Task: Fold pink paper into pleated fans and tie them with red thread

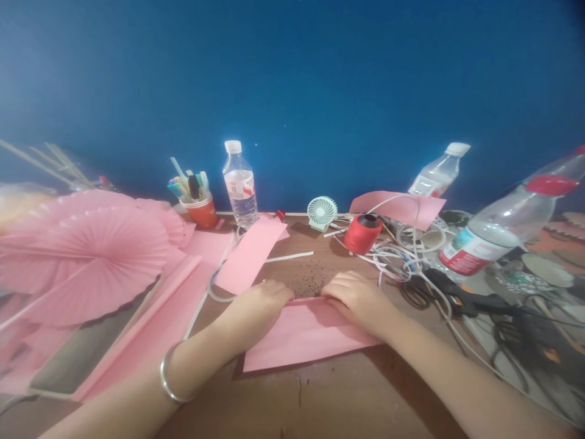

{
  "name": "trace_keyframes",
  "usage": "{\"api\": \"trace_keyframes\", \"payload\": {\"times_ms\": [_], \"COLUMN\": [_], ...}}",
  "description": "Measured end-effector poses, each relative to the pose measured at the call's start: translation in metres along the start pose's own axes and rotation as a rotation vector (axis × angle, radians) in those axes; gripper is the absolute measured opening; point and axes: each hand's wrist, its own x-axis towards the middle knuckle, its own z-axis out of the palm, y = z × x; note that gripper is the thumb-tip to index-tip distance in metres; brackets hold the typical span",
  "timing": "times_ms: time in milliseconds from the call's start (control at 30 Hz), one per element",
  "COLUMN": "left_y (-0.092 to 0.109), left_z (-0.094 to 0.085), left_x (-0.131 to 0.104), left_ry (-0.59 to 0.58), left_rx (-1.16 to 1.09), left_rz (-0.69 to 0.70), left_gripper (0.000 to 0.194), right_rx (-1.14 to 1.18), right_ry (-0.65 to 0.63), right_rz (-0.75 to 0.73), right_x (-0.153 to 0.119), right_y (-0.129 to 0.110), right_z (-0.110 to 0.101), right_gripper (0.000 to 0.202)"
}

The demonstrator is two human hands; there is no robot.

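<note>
Blue wall (292,91) rises behind a cluttered brown table (329,402), where the person I'm watching works with both hands on one pink sheet (306,338). It lies flat at the middle of the near side, its long axis running left to right, slightly aslant. Left hand (267,303) and right hand (361,303) each grasp its far edge, fingers curled over, a short run of edge bare between them. Neither hand is nearer, since both touch it; most of the sheet spreads from that edge back toward the person. What the fingertips do underneath I cannot tell.

Just beyond the hands lie dark specks (311,280). Near the left hand a pink strip (251,256) rests at a slant; farther left are pleated paper fans (105,244). Behind stand a cup (202,211) of pens, a water bottle (240,189) and a small electric fan (322,211). Past the right hand come a red spool (362,235), tangled cords and a big bottle (493,238), leaning in my view.
</note>
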Motion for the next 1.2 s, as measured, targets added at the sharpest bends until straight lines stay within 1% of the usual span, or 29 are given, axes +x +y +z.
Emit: {"api": "trace_keyframes", "payload": {"times_ms": [100,200,300,400,500,667,733,833,967,1067,1133,1200], "left_y": [0.002,0.005,0.007,0.008,0.008,0.011,0.014,0.016,0.016,0.016,0.016,0.017], "left_z": [-0.001,-0.005,-0.008,-0.008,-0.004,-0.001,-0.003,-0.006,-0.008,-0.006,-0.005,-0.004], "left_x": [-0.001,-0.002,-0.003,-0.004,-0.005,-0.005,-0.004,-0.002,-0.003,-0.010,-0.018,-0.024], "left_ry": [-0.021,-0.057,-0.082,-0.100,-0.098,-0.092,-0.099,-0.121,-0.177,-0.180,-0.148,-0.125], "left_rx": [0.069,0.146,0.193,0.235,0.270,0.194,0.159,0.136,0.184,0.281,0.334,0.355], "left_rz": [0.042,0.089,0.114,0.138,0.135,0.086,0.069,0.051,0.012,-0.083,-0.156,-0.193], "left_gripper": [0.021,0.024,0.026,0.027,0.024,0.025,0.026,0.028,0.025,0.026,0.026,0.025], "right_rx": [-0.039,-0.113,-0.186,-0.230,-0.259,-0.270,-0.213,-0.045,0.248,0.380,0.387,0.350], "right_ry": [0.023,0.067,0.076,0.048,0.006,-0.059,-0.057,-0.038,0.011,0.005,-0.031,-0.071], "right_rz": [-0.045,-0.085,-0.119,-0.137,-0.140,-0.086,-0.057,-0.019,0.064,0.175,0.242,0.303], "right_x": [-0.002,-0.003,-0.004,-0.004,-0.005,-0.005,-0.003,0.004,0.012,0.010,0.005,0.000], "right_y": [0.001,0.003,0.004,0.004,0.001,-0.008,-0.015,-0.021,-0.016,-0.004,0.004,0.011], "right_z": [0.000,0.001,0.003,0.003,0.000,-0.003,0.000,0.008,0.015,0.009,0.002,-0.005], "right_gripper": [0.017,0.016,0.016,0.018,0.019,0.016,0.013,0.016,0.014,0.009,0.010,0.010]}}
